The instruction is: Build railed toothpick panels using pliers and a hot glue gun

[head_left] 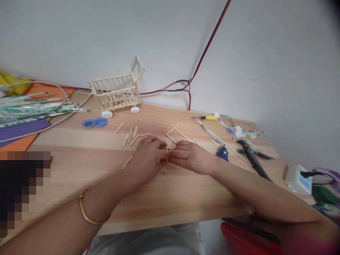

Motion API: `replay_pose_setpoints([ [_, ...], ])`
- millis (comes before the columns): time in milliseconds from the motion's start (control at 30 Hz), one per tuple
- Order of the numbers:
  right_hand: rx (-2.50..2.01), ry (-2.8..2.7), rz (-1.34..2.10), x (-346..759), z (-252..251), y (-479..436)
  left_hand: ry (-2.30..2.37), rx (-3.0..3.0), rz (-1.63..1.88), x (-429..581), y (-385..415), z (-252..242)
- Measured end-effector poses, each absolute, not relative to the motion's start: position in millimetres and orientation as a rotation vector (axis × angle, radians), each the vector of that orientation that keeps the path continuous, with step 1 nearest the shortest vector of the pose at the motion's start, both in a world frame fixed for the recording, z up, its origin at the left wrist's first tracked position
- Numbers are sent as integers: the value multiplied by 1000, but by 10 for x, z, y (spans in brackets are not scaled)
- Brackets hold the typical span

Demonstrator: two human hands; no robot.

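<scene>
My left hand (150, 156) and my right hand (192, 156) meet over the middle of the wooden table. Both have their fingers closed on small wooden sticks (167, 148), partly hidden between the fingertips. Just beyond them lies an angular frame of thin sticks (171, 134). Several short cut sticks (129, 135) are scattered to the left of my left hand. A blue glue gun (223, 153) shows its nozzle beside my right wrist. Farther back stands a small stick-built cart (117, 92) with white cap wheels.
Blue caps (100, 122) lie below the cart. Wrapped sticks (39, 109) cover the table's left end. A yellow cutter (210, 117), tape roll (227, 121), black pliers-like tool (253, 159) and white power box (299, 180) are on the right. Cables run along the wall.
</scene>
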State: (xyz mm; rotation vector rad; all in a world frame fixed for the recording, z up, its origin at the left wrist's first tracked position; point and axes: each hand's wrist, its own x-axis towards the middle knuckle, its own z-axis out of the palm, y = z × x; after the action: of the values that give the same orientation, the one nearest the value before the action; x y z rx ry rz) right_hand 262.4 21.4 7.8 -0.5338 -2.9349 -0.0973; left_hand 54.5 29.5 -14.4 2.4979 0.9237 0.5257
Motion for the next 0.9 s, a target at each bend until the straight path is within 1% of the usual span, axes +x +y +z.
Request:
replay_pose_setpoints([
  [667, -433, -2920, -119, 2634, 75, 234, 935, 2500, 525, 540, 296, -148],
  [900, -480, -2914, -26, 2665, 47, 250, 933, 2496, 548, 538, 282, -143],
])
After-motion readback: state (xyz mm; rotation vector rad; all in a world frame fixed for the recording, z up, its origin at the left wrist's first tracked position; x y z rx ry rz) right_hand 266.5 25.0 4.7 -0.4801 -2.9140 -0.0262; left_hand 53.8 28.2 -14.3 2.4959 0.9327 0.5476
